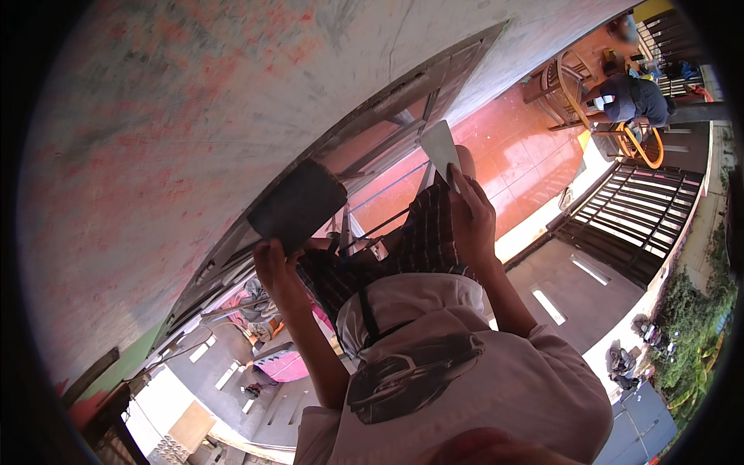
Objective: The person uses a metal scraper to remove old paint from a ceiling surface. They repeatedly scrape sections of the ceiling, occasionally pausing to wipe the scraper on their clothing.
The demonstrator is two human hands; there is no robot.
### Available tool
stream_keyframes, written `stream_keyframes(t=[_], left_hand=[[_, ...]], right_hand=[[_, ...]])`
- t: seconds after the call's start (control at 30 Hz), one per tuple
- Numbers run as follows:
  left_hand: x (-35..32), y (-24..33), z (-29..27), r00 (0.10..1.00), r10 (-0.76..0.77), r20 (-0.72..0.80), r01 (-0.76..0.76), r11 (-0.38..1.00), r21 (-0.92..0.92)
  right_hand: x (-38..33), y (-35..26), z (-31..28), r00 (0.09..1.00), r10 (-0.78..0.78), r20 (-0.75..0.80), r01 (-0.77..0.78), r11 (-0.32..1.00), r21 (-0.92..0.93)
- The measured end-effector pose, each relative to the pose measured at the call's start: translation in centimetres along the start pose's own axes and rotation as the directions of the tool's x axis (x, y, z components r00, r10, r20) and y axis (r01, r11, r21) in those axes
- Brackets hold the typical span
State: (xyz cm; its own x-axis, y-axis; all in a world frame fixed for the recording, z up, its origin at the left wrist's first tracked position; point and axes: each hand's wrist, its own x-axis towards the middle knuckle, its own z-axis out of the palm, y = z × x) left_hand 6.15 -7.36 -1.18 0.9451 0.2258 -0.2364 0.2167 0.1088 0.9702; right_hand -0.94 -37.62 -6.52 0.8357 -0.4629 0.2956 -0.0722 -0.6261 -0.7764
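Observation:
My left hand [277, 273] grips the lower edge of a dark, flat rectangular pad [298, 203], which is close to the wall. In my right hand [473, 221] is a thin, pale grey-green flat blade [439, 146], like a putty scraper, held upright between thumb and fingers. The blade's lower end is hidden by the hand. Both things are held apart, above my dark checked shorts [418, 232]. Beyond them stands the wall [178, 116], grey-white with patchy red stains and scuffs.
Below are a metal frame with rails [387, 159] and a reddish tiled floor [511, 147]. At the upper right a person [635, 99] is by wooden chairs [564, 91]. A dark slatted railing [635, 213] stands at the right, with plants [686, 341] beyond.

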Motion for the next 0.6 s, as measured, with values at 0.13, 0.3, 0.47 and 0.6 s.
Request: stream_keyframes(t=[0.13,0.3,0.47,0.6], left_hand=[[-0.7,-0.6,0.4,0.988,0.003,0.156,0.017,0.992,-0.124],[-2.0,-1.7,0.9,0.971,-0.028,0.239,0.076,0.978,-0.194],[-2.5,-1.9,-0.1,0.962,-0.071,0.264,0.152,0.942,-0.3],[-2.7,-2.0,-1.2,0.964,-0.094,0.25,0.171,0.936,-0.307]], right_hand=[[3.9,-3.7,-2.6,1.0,0.011,-0.015,-0.012,1.0,-0.026],[7.3,-5.1,-2.8,0.982,0.165,-0.095,-0.159,0.985,0.067],[7.4,-5.1,-2.0,0.97,0.217,-0.108,-0.207,0.974,0.097],[6.8,-5.7,-1.5,0.977,0.173,-0.121,-0.166,0.984,0.064]])
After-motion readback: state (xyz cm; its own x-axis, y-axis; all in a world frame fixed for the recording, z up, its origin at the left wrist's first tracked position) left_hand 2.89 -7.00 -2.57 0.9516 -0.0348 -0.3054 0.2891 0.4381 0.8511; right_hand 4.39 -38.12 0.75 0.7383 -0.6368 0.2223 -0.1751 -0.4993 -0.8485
